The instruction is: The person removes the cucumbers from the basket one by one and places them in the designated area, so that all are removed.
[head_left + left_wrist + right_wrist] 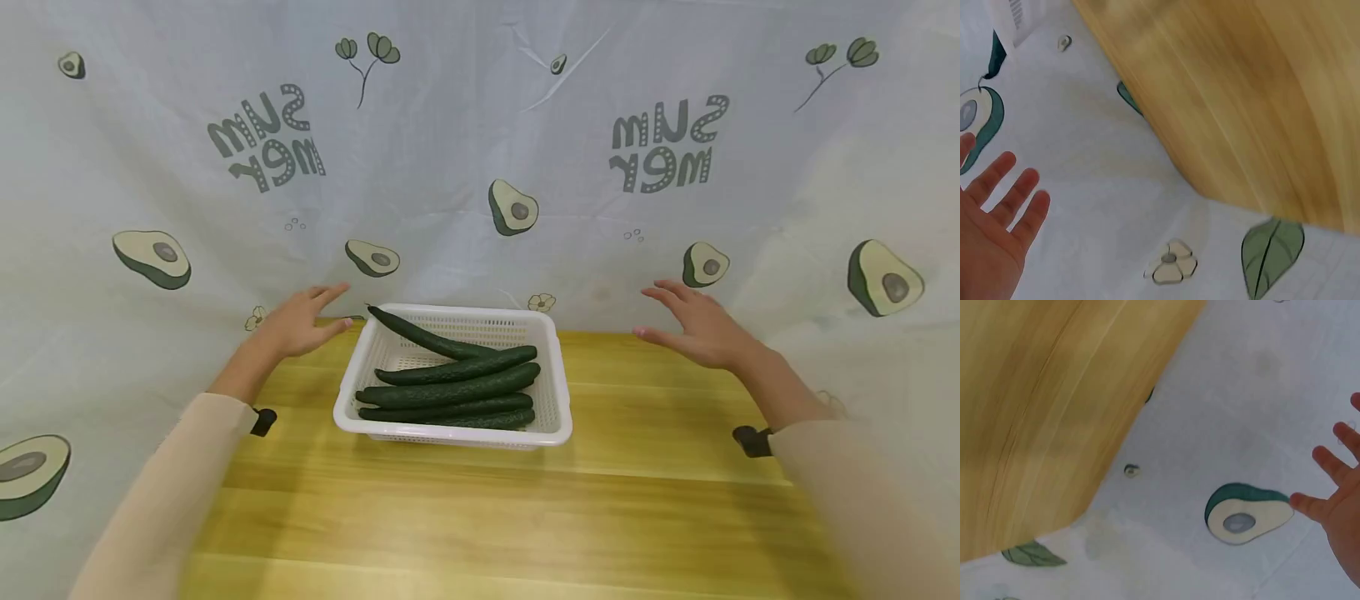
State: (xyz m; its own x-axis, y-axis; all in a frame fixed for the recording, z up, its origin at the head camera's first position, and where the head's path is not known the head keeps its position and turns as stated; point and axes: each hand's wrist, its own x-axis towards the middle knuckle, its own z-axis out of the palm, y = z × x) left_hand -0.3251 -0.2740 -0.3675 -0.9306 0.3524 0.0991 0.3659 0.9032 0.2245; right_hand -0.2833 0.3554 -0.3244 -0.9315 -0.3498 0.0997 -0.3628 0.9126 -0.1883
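Spread wide and holding nothing, the left hand (303,323) and the right hand (693,327) hang on opposite sides of a white, rectangular, perforated plastic basket (450,434). It sits between them on a yellow-brown, wood-grained counter (480,517). The left hand is plainly the nearer: its thumb points at the basket's far corner from just beside it, with no contact that I can make out. The right hand is well apart from the wall on its own side. The basket's long axis runs across, from the left hand's side towards the right hand's. Inside lie at least 5 long, dark green, rough-skinned cucumbers (453,389); 4 follow that axis roughly, while the farthest 1 slants, its thin tip reaching the far corner next to the left hand. Beyond the hands hangs a pale grey cloth (450,125) printed with avocados, and beige sleeves (187,467) cover the forearms.
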